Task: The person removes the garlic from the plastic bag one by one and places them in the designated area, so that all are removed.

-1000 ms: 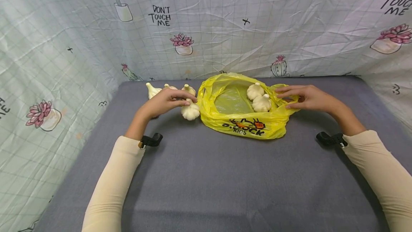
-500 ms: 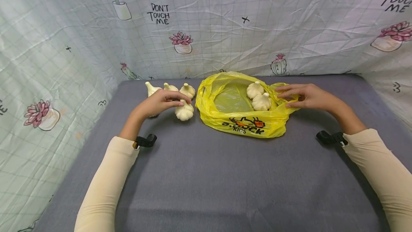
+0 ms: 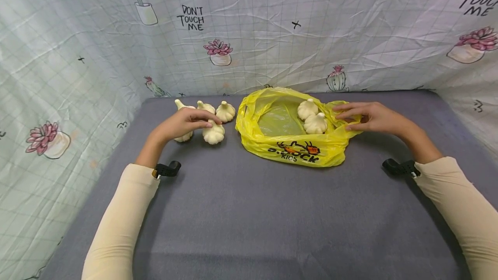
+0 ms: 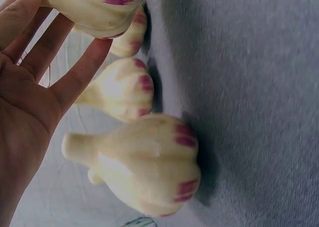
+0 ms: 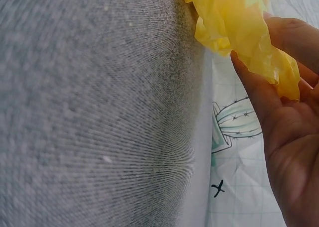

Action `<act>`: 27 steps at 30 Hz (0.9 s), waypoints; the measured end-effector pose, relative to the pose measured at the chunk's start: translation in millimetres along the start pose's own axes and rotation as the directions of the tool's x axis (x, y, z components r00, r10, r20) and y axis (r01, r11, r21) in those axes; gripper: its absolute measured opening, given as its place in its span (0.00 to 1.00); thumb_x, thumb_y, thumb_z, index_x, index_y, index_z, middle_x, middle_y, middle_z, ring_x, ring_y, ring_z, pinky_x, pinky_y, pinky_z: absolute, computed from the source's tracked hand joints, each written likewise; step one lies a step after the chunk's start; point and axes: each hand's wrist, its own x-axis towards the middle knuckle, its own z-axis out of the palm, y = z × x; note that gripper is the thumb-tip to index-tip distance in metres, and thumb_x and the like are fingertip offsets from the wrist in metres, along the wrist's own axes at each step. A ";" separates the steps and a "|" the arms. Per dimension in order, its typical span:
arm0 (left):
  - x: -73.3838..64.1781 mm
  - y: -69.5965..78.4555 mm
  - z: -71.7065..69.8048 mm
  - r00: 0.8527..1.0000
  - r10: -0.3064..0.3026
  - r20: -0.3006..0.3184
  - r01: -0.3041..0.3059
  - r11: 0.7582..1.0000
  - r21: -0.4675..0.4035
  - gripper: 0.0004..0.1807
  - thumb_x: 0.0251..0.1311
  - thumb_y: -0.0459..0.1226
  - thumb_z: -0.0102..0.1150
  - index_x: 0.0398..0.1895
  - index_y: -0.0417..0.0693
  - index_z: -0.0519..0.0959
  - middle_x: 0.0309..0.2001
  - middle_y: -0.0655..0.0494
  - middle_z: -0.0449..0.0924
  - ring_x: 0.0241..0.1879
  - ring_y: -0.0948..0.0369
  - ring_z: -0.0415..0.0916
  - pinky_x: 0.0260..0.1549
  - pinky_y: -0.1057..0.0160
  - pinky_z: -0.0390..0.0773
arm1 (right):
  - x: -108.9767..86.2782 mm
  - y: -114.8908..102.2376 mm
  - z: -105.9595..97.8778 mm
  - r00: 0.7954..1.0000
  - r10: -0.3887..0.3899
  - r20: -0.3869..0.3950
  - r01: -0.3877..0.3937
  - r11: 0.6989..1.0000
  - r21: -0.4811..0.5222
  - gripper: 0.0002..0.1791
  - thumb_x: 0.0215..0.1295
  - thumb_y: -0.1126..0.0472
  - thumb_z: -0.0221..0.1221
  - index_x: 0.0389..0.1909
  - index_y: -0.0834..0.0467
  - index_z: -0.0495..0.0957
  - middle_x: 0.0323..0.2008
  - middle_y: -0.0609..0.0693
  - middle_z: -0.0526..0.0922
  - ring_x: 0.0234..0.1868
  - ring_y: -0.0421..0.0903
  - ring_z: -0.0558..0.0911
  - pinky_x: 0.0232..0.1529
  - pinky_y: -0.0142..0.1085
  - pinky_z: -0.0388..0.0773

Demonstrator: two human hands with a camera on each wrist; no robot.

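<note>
My left hand (image 3: 180, 125) grips a whitish garlic bulb (image 3: 213, 134) by its upper part, left of the yellow plastic bag (image 3: 293, 152). In the left wrist view, purple streaks mark the held bulb (image 4: 97, 10), and more bulbs, such as the large garlic bulb (image 4: 144, 162), stand close below it. Beyond the hand another garlic bulb (image 3: 225, 112) stands in a group partly hidden by the fingers. My right hand (image 3: 375, 118) pinches the bag's right edge, its crumpled plastic (image 5: 239, 28) between thumb and fingers. Two garlic bulbs (image 3: 315, 123) lie inside the bag's wide mouth.
A grey cloth-covered table (image 3: 264, 219) stretches beneath everything. Behind it and at the left hangs a pale sheet (image 3: 249, 29) printed with cacti and lettering. A black wrist camera (image 3: 397, 167) juts from my right wrist, another from the left.
My left hand has moved left with the garlic bulb, away from the bag's left edge. The right hand keeps its hold on the bag, and the bulbs inside stay where they were.
</note>
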 end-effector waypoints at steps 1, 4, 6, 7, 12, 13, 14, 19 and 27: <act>-1.4 -0.5 -1.7 1.000 -0.016 -0.005 0.016 1.000 0.002 0.14 0.71 0.34 0.60 0.56 0.49 0.85 0.53 0.57 0.86 0.55 0.63 0.79 0.52 0.69 0.76 | 0.1 -0.1 0.2 1.000 -0.004 0.000 0.004 1.000 0.002 0.21 0.66 0.65 0.68 0.60 0.54 0.83 0.69 0.56 0.74 0.40 0.34 0.79 0.34 0.30 0.77; -5.6 -1.4 -7.4 0.998 -0.053 -0.023 0.053 0.999 0.004 0.13 0.71 0.36 0.60 0.56 0.51 0.86 0.54 0.59 0.85 0.54 0.64 0.79 0.51 0.69 0.76 | 0.3 -1.0 0.7 1.000 -0.013 0.000 0.013 1.000 0.003 0.21 0.66 0.65 0.68 0.60 0.55 0.83 0.68 0.57 0.74 0.40 0.34 0.79 0.34 0.30 0.77; -7.9 -2.2 -10.8 0.997 -0.068 -0.030 0.069 0.997 0.020 0.13 0.72 0.37 0.60 0.55 0.53 0.86 0.53 0.61 0.85 0.53 0.64 0.79 0.50 0.70 0.76 | 0.1 -1.8 0.5 1.000 -0.018 -0.001 0.018 1.000 0.001 0.21 0.66 0.65 0.67 0.60 0.55 0.83 0.68 0.57 0.75 0.40 0.34 0.79 0.33 0.30 0.77; -8.9 -2.5 -12.2 0.997 -0.072 -0.032 0.073 0.997 0.028 0.13 0.73 0.37 0.59 0.55 0.53 0.86 0.53 0.62 0.85 0.54 0.65 0.79 0.50 0.70 0.76 | 0.0 -2.4 0.3 1.000 -0.019 -0.001 0.019 1.000 0.001 0.21 0.66 0.65 0.67 0.60 0.55 0.83 0.68 0.57 0.75 0.39 0.34 0.79 0.33 0.30 0.77; -12.8 -5.0 -16.3 0.996 -0.081 -0.041 0.083 0.995 0.049 0.13 0.73 0.37 0.58 0.55 0.54 0.86 0.52 0.60 0.86 0.54 0.65 0.79 0.50 0.70 0.76 | -0.1 -3.8 -1.2 1.000 -0.022 -0.002 0.022 1.000 -0.004 0.21 0.66 0.65 0.67 0.60 0.56 0.83 0.68 0.58 0.75 0.39 0.34 0.79 0.33 0.30 0.76; -13.5 -5.6 -16.5 0.996 -0.084 -0.040 0.086 0.995 0.050 0.13 0.73 0.37 0.58 0.55 0.54 0.86 0.53 0.60 0.86 0.54 0.64 0.79 0.50 0.70 0.76 | 0.0 -3.8 -1.2 1.000 -0.022 -0.002 0.022 1.000 -0.005 0.21 0.66 0.65 0.67 0.60 0.56 0.83 0.68 0.58 0.75 0.39 0.34 0.79 0.34 0.30 0.77; -14.1 -6.0 -16.7 0.996 -0.084 -0.036 0.086 0.995 0.051 0.13 0.73 0.37 0.58 0.55 0.54 0.86 0.53 0.59 0.85 0.54 0.64 0.79 0.50 0.70 0.76 | 0.1 -3.6 -1.2 1.000 -0.025 -0.002 0.025 1.000 -0.007 0.21 0.66 0.65 0.67 0.60 0.56 0.83 0.68 0.58 0.75 0.39 0.34 0.79 0.34 0.30 0.77; -15.5 -8.4 -17.7 0.996 -0.090 -0.019 0.091 0.994 0.054 0.13 0.73 0.37 0.58 0.56 0.54 0.86 0.54 0.59 0.85 0.56 0.64 0.78 0.51 0.70 0.76 | 0.9 -2.5 -0.8 0.999 -0.042 -0.001 0.042 0.999 -0.014 0.21 0.66 0.66 0.67 0.60 0.57 0.83 0.67 0.59 0.75 0.40 0.32 0.80 0.33 0.30 0.77; -10.1 -7.0 -24.1 0.998 -0.070 -0.004 0.070 0.995 0.073 0.12 0.72 0.35 0.60 0.53 0.52 0.87 0.52 0.58 0.86 0.53 0.66 0.79 0.49 0.71 0.77 | 1.5 -3.0 -0.5 0.999 -0.046 -0.006 0.046 0.999 -0.004 0.21 0.66 0.66 0.67 0.60 0.57 0.83 0.67 0.58 0.75 0.38 0.34 0.80 0.32 0.30 0.77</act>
